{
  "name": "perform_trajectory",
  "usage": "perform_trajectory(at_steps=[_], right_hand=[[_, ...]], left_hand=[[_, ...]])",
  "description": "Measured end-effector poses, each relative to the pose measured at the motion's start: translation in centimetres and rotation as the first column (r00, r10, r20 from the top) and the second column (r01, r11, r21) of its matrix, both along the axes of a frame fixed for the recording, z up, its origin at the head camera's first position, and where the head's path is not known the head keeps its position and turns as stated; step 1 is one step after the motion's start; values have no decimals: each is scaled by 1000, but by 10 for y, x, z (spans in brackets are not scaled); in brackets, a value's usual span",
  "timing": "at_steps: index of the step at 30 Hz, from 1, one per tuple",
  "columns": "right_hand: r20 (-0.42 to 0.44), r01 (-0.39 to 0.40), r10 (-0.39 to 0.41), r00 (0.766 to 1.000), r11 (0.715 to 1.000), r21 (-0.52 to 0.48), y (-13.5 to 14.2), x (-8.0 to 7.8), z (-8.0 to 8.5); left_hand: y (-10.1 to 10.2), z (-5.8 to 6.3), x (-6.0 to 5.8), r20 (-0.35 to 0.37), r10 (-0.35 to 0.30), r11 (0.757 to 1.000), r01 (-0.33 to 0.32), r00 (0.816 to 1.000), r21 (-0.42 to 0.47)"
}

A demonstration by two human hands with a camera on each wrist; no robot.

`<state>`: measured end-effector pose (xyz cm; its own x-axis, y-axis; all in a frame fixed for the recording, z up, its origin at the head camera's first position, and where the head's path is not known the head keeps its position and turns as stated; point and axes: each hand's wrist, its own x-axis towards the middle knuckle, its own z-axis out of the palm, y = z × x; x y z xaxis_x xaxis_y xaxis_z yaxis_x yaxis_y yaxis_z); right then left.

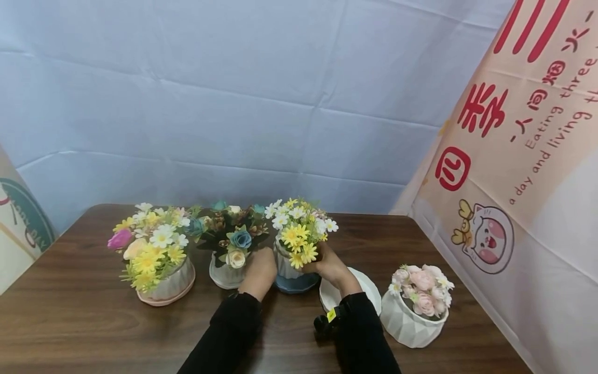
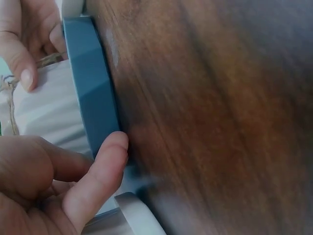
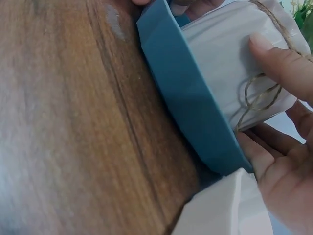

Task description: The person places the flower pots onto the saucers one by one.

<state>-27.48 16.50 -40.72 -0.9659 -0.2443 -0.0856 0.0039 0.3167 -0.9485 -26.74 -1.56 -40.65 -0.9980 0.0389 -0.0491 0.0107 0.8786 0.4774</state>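
Note:
A flower pot with white daisies and yellow blooms stands in a blue saucer; its pale ribbed side is tied with twine. My right hand grips this pot, the thumb on its near side and the other fingers round its flank. At the saucer's left, my left hand pinches the blue rim, the thumb outside and a finger inside. In the right wrist view only the left fingertips show, at the top. The pot's underside is hidden within the saucer.
Left of the hands stand a pot of blue and cream roses and a mixed-flower pot on a pink saucer. A white saucer lies beneath my right wrist. Beyond it is a white faceted pot of pink flowers. Cloth hangs behind the table.

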Motion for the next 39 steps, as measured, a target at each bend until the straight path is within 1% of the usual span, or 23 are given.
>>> perform_trajectory(at_steps=[1,3,5,10,12,15,18,22,29,32,34,36,39], right_hand=[[2,6,-6,1000,1000,-1,0,0,0],[6,5,-5,1000,1000,-2,0,-1,0],[1,-10,10,1000,1000,9,0,-1,0],[-12,-33,33,999,999,41,3,2,-2],[-13,-35,35,999,999,32,4,3,-3],[-11,-50,50,999,999,-9,6,4,-3],[-13,-63,63,998,998,-19,7,6,-1],[-11,-62,62,998,998,-13,9,8,0],[-15,-48,47,999,998,-47,10,7,-2],[-23,-41,40,999,999,-30,9,7,-3],[-30,-32,32,999,999,-4,9,7,-4],[-40,-18,19,999,999,35,9,9,-4],[-68,-16,23,997,995,96,8,12,-2]], left_hand=[[0,5,3,10,2,1000,-2,1000,-13],[2,10,4,44,21,999,-20,999,-29],[2,9,2,59,31,999,-29,998,-38],[1,8,3,61,16,999,-14,998,-39],[1,9,3,70,14,999,-12,997,-30],[1,10,4,101,20,1000,-19,995,-10],[2,11,5,120,17,1000,-17,993,-1],[2,10,4,120,13,1000,-14,993,3],[2,10,3,113,20,1000,-17,993,-23],[2,11,3,111,25,1000,-23,993,-20],[0,12,4,105,23,1000,-22,994,-5],[-2,14,6,105,6,1000,-9,994,23],[-7,18,10,123,-43,993,29,991,115]])
